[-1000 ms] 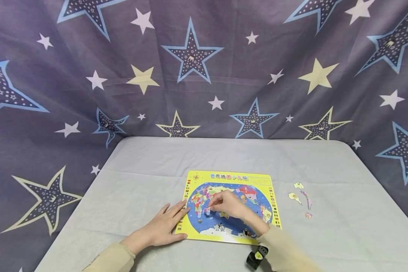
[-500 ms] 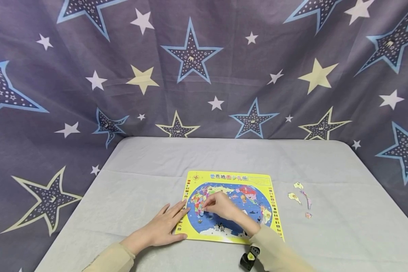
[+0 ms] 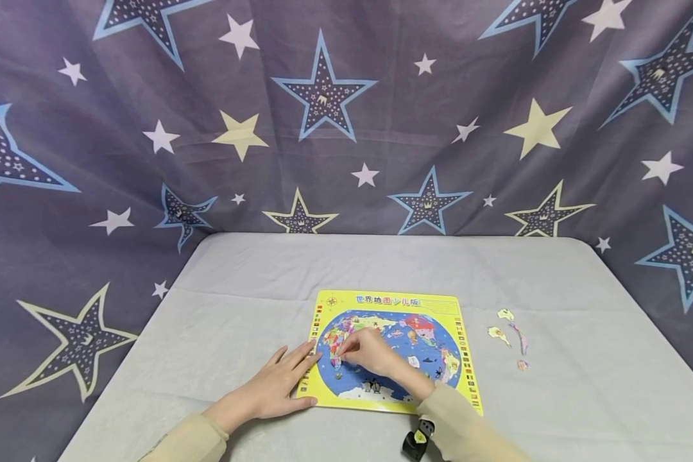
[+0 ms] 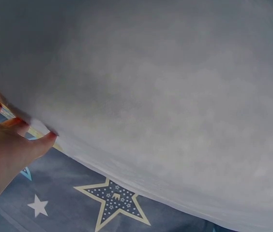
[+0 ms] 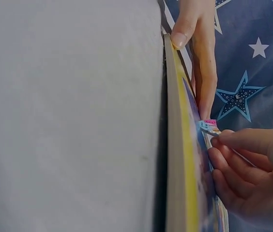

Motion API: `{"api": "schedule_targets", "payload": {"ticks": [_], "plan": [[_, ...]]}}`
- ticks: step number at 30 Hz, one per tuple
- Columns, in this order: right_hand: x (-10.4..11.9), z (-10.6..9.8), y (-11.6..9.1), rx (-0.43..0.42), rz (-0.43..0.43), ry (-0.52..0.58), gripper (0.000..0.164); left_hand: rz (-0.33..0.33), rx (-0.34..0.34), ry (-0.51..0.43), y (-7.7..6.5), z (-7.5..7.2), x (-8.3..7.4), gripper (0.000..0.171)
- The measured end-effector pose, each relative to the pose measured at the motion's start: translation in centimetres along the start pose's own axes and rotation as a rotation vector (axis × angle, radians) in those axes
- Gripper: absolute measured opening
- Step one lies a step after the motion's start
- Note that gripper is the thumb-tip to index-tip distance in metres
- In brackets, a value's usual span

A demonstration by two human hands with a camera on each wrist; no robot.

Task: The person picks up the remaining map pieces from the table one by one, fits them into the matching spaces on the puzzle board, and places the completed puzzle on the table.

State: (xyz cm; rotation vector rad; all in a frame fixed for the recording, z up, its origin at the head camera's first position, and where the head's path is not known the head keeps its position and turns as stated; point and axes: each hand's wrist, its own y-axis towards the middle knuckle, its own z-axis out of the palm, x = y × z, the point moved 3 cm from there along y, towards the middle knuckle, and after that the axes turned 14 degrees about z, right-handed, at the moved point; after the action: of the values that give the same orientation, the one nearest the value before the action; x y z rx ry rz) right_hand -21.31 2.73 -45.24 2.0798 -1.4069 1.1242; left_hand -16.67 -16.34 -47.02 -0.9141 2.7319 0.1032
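A world map puzzle board [image 3: 444,300] with a yellow border lies on the cloth-covered table. My left hand [image 3: 283,388] rests spread on its left border, fingers straight. Over the left part of the map, my right hand [image 3: 371,351] pinches a small puzzle piece between thumb and fingertips. In the right wrist view that puzzle piece [image 5: 208,126] shows pink and light blue, tilted close over the board; the right hand [image 5: 252,169] hides part of it. The left hand [image 5: 199,53] also appears there, thumb at the board's edge. The left wrist view catches the left hand's fingers [image 4: 44,141].
Several loose puzzle pieces lie right of the board: a pale one [image 3: 505,314], a yellowish one [image 3: 498,333], a long purple-pink strip [image 3: 520,339] and a small pinkish one [image 3: 522,365]. A star-patterned curtain [image 3: 375,135] hangs behind the table [image 3: 254,269].
My right hand has moved left across the map with the puzzle piece, uncovering more of the map's middle. The left hand has stayed on the border.
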Motion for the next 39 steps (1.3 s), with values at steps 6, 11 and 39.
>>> {"api": "schedule_targets", "payload": {"ticks": [6, 11, 39], "plan": [[0.0, 0.3, 0.0, 0.005, -0.017, -0.015, 0.009, 0.0, -0.006, -0.004, 0.0, 0.0, 0.0, 0.076], [0.0, 0.5, 0.0, 0.02, -0.006, -0.02, 0.009, -0.003, 0.0, -0.008, 0.0, 0.0, 0.0, 0.076], [0.2, 1.3, -0.1, 0.005, 0.012, -0.11, 0.01, -0.025, 0.019, -0.03, 0.1, 0.0, 0.0, 0.076]]}}
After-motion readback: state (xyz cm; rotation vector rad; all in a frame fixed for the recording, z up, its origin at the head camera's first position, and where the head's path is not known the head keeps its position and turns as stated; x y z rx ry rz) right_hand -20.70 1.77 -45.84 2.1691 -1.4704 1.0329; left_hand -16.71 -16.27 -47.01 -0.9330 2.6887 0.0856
